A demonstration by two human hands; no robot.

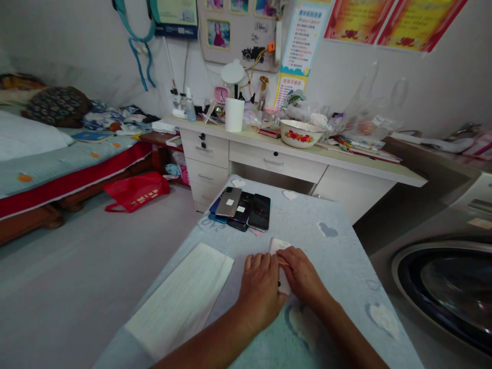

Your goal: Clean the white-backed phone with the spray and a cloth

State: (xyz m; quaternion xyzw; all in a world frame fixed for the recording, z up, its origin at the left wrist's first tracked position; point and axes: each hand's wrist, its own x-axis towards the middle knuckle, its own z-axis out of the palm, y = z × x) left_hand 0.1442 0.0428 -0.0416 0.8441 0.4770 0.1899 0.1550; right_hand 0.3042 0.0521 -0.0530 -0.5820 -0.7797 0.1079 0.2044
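On the bench, "LOVE" lettering is showing left of stacked phones, whose 2 white labels are staying unreadable. The left hand is holding the left side of a white slab; its long axis is pointing away from the person. The right hand is gripping its right side, neither hand lying clearly nearer.

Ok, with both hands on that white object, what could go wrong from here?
The overlapping phones lie near the left edge of the table; a bump might slide one off. The white sheet reaches that same edge and could slip down. The left hand and right hand partly cover the white object, perhaps hiding a slip.
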